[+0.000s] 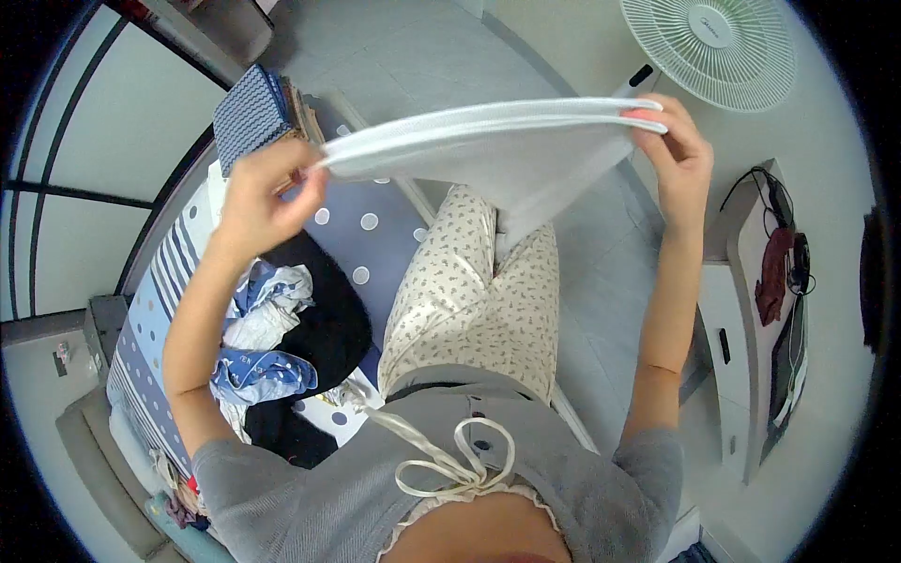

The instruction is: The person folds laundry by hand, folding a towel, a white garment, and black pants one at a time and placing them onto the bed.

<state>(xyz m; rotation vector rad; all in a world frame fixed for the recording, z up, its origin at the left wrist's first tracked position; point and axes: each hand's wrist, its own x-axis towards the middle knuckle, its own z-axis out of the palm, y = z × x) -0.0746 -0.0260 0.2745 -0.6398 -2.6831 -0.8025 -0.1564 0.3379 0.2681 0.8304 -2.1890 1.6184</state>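
Note:
A thin white cloth (544,150) with a thick double-layered edge is stretched between my hands, in front of my knees. My left hand (267,197) is closed on one end of that edge, slightly blurred. At the other end, my right hand (678,155) pinches the edge between thumb and fingers. The cloth's lower part hangs down to a narrow end near my patterned trousers (469,310). What kind of cloth article it is, I cannot tell.
On the dotted bed (366,249) to the left lie black clothing (333,319), a blue-and-white crumpled garment (267,375) and a folded stack (251,113). A white fan (709,38) stands ahead right. A white cabinet (727,328) with cables on top is at the right.

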